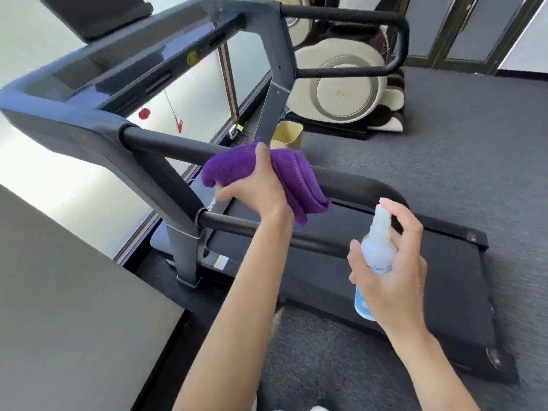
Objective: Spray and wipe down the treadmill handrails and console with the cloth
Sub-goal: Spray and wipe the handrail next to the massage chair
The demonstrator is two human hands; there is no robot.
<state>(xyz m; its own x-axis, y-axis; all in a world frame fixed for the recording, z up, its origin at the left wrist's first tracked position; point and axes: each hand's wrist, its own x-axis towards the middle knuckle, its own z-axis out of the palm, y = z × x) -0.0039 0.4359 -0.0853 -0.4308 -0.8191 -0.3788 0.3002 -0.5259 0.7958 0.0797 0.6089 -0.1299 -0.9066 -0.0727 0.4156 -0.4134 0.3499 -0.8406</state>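
Observation:
My left hand (255, 188) grips a folded purple cloth (234, 167) and presses it onto the near black handrail (166, 145) of the treadmill, about halfway along the bar. To the right and lower, my right hand (391, 280) holds a small clear spray bottle (376, 256) with a white nozzle, index finger raised over the top. The nozzle points left, toward the handrail and cloth. The dark console (127, 63) spans the upper left. The far handrail (370, 17) loops at the top right.
The black treadmill belt (439, 286) lies under my right hand on grey carpet. A cream and brown massage chair (341, 90) stands behind the treadmill, with a small tan bin (289, 134) near it. A dark flat surface (59, 307) fills the lower left. Windows run along the left.

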